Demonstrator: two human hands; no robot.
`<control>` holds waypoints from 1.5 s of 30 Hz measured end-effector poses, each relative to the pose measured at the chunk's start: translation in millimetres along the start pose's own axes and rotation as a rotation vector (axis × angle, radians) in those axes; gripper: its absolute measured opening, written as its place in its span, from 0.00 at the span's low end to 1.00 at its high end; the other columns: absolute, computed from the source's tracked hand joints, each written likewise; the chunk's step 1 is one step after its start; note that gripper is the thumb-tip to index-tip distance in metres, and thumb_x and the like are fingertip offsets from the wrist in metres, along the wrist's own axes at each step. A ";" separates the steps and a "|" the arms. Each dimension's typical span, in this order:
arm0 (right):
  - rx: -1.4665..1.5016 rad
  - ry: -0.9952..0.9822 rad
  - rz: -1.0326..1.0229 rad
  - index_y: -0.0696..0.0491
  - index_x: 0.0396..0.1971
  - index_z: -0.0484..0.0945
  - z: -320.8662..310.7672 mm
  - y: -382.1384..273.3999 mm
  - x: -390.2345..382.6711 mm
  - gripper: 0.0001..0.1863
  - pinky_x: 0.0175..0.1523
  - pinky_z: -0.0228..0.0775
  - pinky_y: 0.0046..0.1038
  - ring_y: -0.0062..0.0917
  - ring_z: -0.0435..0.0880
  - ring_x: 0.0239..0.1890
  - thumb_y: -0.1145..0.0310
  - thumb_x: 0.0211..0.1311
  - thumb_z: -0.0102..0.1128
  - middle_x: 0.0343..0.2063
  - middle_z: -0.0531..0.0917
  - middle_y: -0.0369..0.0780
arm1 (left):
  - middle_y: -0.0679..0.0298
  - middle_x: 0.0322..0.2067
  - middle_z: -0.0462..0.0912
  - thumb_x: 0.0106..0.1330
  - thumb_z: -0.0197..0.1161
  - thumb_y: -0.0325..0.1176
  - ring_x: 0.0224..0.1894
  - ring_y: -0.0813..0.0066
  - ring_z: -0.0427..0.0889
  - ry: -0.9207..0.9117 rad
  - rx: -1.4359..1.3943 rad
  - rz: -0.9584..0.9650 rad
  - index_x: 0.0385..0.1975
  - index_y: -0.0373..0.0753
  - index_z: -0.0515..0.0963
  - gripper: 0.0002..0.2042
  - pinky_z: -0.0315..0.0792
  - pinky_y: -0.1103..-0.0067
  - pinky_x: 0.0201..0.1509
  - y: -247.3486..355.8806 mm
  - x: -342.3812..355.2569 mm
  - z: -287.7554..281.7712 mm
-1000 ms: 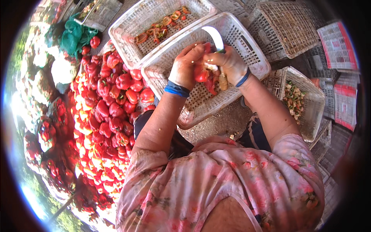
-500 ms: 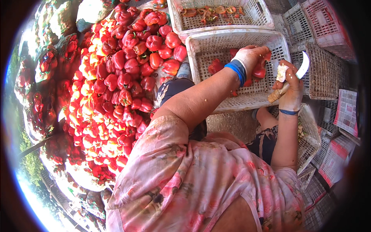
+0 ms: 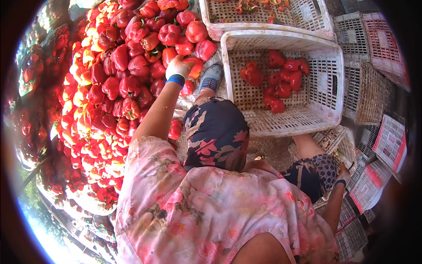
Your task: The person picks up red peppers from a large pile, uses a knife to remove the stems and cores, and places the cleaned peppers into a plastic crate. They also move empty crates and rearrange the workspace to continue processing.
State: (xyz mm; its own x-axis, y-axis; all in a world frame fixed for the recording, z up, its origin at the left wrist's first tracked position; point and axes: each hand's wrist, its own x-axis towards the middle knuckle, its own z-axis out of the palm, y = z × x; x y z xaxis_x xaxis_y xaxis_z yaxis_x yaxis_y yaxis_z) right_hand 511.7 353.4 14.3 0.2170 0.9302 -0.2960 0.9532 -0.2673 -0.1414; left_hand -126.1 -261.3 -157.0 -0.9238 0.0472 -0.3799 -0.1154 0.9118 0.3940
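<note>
My left hand (image 3: 180,68), in a white glove with a blue band at the wrist, reaches over the near edge of a heap of red bell peppers (image 3: 138,66). Its fingers are stretched out against an orange-red bell pepper (image 3: 194,70), not visibly closed round it. Low on the right, my right hand (image 3: 343,173) is beside my knee, next to a low crate (image 3: 347,141). It is closed on the curved knife, of which only a thin dark piece (image 3: 351,166) shows. Several pieces of red pepper (image 3: 283,83) lie in the white crate (image 3: 323,115) before me.
Behind the white crate stands another crate (image 3: 303,20) with pepper scraps in it. Stacked crates (image 3: 373,92) crowd the right side. Filled net sacks (image 3: 30,110) line the far left. My shoe (image 3: 211,78) rests between the heap and the white crate.
My left hand has left the white crate, letting go of the red pepper there, and moved left to the heap. My right hand has dropped toward the low crate; the pale pepper core no longer shows.
</note>
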 end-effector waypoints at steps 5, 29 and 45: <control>0.240 0.063 0.058 0.51 0.34 0.79 -9.0 -92.9 -83.2 0.23 0.20 0.59 0.32 0.24 0.67 0.14 0.44 0.58 0.62 0.21 0.73 0.35 | 0.46 0.67 0.60 0.45 0.74 0.51 0.64 0.44 0.69 -0.208 0.338 -0.103 0.68 0.50 0.60 0.47 0.70 0.59 0.61 3.8 -2.3 45.7; 0.824 -0.599 -0.573 0.50 0.48 0.81 76.1 -328.2 -302.7 0.16 0.21 0.65 0.20 0.13 0.70 0.15 0.58 0.65 0.62 0.24 0.77 0.30 | 0.48 0.51 0.76 0.66 0.57 0.33 0.41 0.51 0.83 0.093 -1.202 -0.607 0.58 0.36 0.70 0.21 0.80 0.58 0.32 -4.3 0.5 -11.5; 0.784 -0.736 -0.167 0.46 0.44 0.82 105.2 -308.5 -266.5 0.15 0.24 0.63 0.23 0.14 0.70 0.19 0.54 0.66 0.57 0.24 0.78 0.28 | 0.48 0.57 0.77 0.44 0.70 0.61 0.60 0.53 0.76 -0.056 -0.156 -0.707 0.60 0.36 0.72 0.45 0.70 0.67 0.63 -27.3 23.4 65.4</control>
State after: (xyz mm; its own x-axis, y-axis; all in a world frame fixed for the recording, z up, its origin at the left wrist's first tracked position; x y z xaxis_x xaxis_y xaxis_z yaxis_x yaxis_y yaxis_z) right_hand 137.7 161.5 37.5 -0.3305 0.6609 -0.6737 0.5031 -0.4806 -0.7183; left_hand -120.8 -258.4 -231.4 -0.5892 -0.5077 -0.6285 -0.7328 0.6635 0.1510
